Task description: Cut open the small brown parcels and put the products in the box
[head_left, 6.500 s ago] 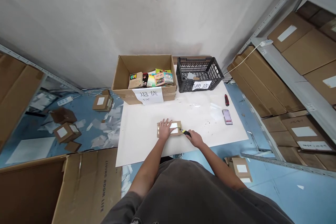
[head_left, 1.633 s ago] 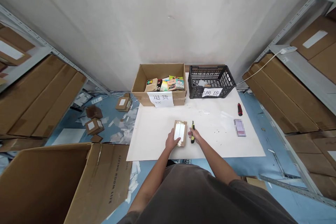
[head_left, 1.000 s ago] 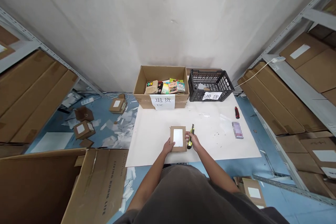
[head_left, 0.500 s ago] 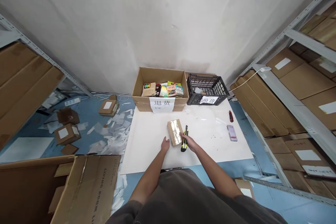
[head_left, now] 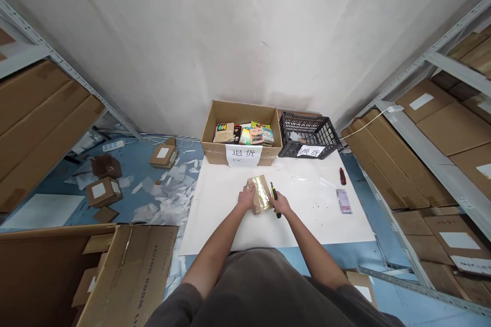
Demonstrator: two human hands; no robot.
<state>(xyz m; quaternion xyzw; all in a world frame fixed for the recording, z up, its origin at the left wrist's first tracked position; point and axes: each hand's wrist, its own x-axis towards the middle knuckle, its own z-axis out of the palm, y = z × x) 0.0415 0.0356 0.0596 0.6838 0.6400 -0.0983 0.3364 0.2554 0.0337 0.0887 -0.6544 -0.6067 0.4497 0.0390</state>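
On the white table [head_left: 215,225] lies a small cardboard box [head_left: 262,195] with shiny clear tape along its top. My left hand [head_left: 247,197] grips the box's left side. In my right hand [head_left: 282,204] is a yellow and black box cutter [head_left: 273,193], held upright along the box's right edge. The fingers of that hand also touch the box's lower right side. Whether the cutter's blade is out is too small to tell.
Behind stand a carton [head_left: 215,154] of small colourful boxes and a black plastic crate [head_left: 286,149], both with paper signs. A red cutter [head_left: 342,176] and a blurred purple item [head_left: 344,201] lie at right. A big open carton [head_left: 146,265] is at lower left; paper scraps [head_left: 169,194] litter the floor.
My left hand has moved up from beside the box and taken hold of its left side. The cutter in my right hand has turned, and the view has shifted slightly.
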